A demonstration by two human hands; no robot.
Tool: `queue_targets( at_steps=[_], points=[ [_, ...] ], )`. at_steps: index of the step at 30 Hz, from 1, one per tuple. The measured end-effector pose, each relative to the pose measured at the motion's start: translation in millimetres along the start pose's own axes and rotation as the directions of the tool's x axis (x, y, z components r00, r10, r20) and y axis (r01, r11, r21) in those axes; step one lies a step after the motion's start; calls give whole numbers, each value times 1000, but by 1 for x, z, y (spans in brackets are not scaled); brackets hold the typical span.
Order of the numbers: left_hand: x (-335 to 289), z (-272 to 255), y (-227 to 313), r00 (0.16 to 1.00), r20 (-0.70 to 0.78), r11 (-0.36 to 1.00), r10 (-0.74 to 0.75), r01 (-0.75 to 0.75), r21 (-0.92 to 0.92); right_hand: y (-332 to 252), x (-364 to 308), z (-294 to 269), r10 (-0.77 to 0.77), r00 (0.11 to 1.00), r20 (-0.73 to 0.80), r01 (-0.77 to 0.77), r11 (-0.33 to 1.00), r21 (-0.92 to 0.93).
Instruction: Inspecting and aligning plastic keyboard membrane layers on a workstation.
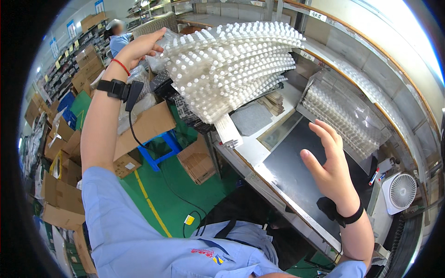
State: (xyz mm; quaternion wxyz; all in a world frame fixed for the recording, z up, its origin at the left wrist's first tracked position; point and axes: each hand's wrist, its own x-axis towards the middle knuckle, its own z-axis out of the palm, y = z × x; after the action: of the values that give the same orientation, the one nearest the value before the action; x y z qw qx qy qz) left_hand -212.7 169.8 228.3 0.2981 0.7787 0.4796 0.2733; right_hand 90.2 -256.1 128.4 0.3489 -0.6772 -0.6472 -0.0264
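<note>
A tall stack of clear plastic sheets studded with white knobs [241, 60] fans out on the bench, its left end overhanging the edge. My left hand [141, 48] is reached out at the far left corner of this stack, fingers stretched and nothing seen in them. Whether its fingertips touch the sheets I cannot tell. Over the dark mat [296, 162] on the bench, my right hand [330, 162] is raised with fingers apart and holds nothing. Dark bands circle both my wrists; a cable runs from the left one.
A second pile of knobbed sheets [343, 113] leans by the shelf [361, 41]. A small white fan [399, 191] and markers [373, 177] lie at the right. Cardboard boxes [199, 160] and a blue stool [162, 150] stand left. Another person [118, 41] is far off.
</note>
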Motion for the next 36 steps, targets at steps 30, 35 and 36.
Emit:
queue_targets(
  at_steps=[30,35,36],
  points=[
    [-58,50,80,791,-299,503,534,-581,-640,-3,189,85,467,864,187,-105,-196,975],
    [-112,96,79,664,-208,488,718,-693,-531,-4,184,72,346,938,-33,124,-245,962],
    [-116,103,81,659,-109,492,744,-651,-579,5,184,72,354,935,-35,126,-238,963]
  ],
)
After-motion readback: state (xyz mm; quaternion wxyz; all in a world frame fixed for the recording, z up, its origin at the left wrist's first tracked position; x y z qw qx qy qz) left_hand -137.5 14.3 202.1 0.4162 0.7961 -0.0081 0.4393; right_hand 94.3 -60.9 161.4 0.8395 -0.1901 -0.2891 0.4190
